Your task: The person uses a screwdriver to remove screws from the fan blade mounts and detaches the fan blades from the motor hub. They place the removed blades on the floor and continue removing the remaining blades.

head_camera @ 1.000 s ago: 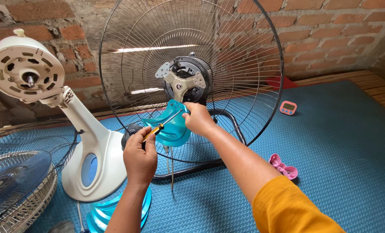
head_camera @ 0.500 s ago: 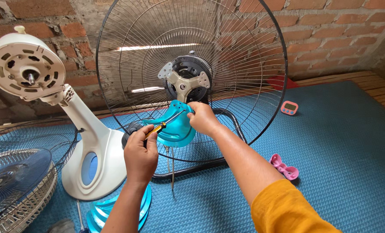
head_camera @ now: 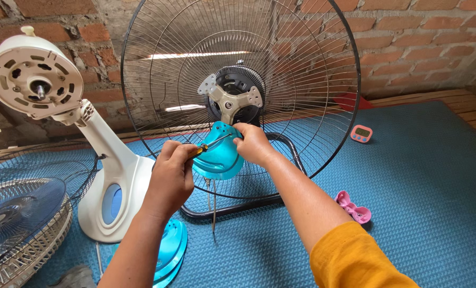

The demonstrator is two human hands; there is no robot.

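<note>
My right hand (head_camera: 253, 144) grips the top of a turquoise fan blade (head_camera: 219, 157) and holds it just below the grey three-armed hub (head_camera: 229, 99) of a large black floor fan. My left hand (head_camera: 170, 178) is closed around a yellow-handled screwdriver (head_camera: 206, 146), whose shaft points at the blade's upper edge beside my right fingers. The fan's round wire grille (head_camera: 323, 96) stands behind both hands.
A white fan stand with bare motor head (head_camera: 33, 74) stands at left. A caged fan (head_camera: 19, 224) lies at bottom left. More turquoise blades (head_camera: 171, 250) lie on the blue mat (head_camera: 419, 186). A pink timer (head_camera: 361, 134) and pink clip (head_camera: 352, 207) lie at right.
My left hand has risen and moved right, bringing the screwdriver closer to the blade's top. The blade and my right hand have lifted slightly toward the hub.
</note>
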